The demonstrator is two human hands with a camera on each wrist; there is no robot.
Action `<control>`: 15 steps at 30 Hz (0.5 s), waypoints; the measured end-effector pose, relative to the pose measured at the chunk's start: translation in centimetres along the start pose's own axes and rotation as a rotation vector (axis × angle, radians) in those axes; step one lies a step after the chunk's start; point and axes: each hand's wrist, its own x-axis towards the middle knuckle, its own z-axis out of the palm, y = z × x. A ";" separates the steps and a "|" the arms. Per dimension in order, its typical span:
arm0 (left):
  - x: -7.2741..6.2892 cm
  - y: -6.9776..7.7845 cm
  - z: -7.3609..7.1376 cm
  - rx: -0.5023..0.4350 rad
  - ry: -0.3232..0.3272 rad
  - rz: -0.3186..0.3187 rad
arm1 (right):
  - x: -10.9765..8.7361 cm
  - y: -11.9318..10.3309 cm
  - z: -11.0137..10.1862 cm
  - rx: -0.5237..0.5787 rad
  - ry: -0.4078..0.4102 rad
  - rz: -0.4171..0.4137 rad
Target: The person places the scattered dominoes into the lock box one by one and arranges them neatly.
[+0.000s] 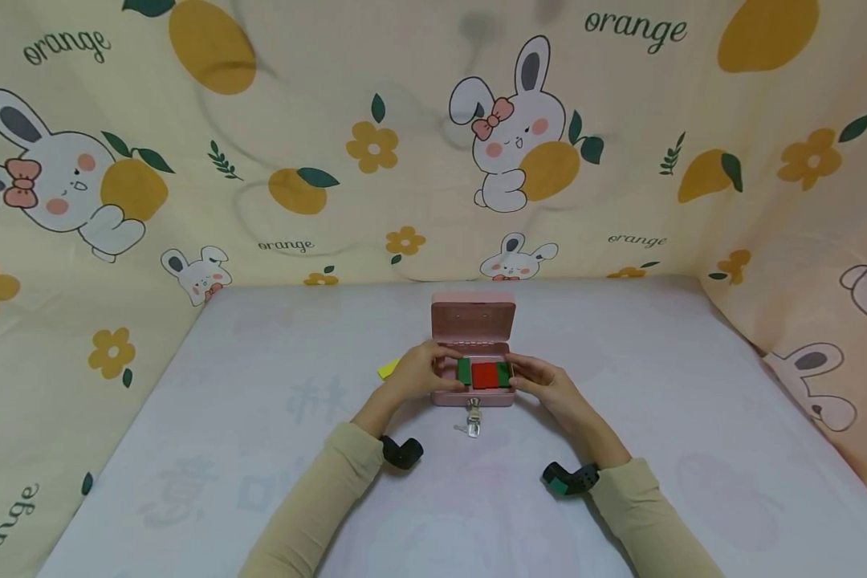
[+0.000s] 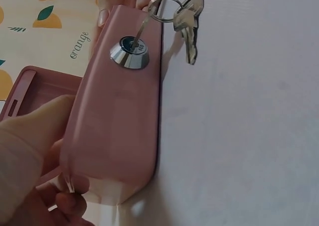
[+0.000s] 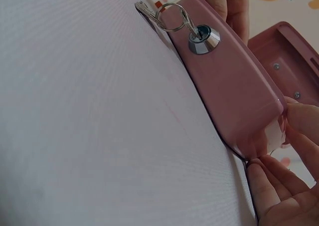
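A small pink metal cash box (image 1: 451,399) stands on the table with its lid (image 1: 473,321) raised at the back. Inside lie a red piece (image 1: 486,376) and green pieces (image 1: 465,371) on both sides of it. My left hand (image 1: 421,371) grips the box's left side, thumb over the rim and fingers low outside in the left wrist view. At the opposite side, my right hand (image 1: 549,387) holds the right wall, its fingers (image 3: 279,178) by the lower corner. A key sits in the front lock (image 2: 130,54), and more keys (image 2: 188,29) hang from its ring.
Beside my left hand a yellow piece (image 1: 388,368) lies on the white table (image 1: 477,506), partly hidden. A printed cloth (image 1: 419,120) with rabbits and oranges rises behind the table and along both sides. A black wrist device (image 1: 403,453) is on each arm.
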 end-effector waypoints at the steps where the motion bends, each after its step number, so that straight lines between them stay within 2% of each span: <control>1: 0.0 0.0 0.0 0.006 0.000 -0.001 | 0.0 0.0 0.0 0.000 0.001 0.002; 10: 0.2 0.2 0.3 0.076 0.002 0.008 | -0.1 -0.1 0.0 0.011 0.000 0.004; 15: 0.3 0.2 0.4 0.116 -0.001 -0.008 | -0.1 -0.2 0.0 -0.003 0.002 0.003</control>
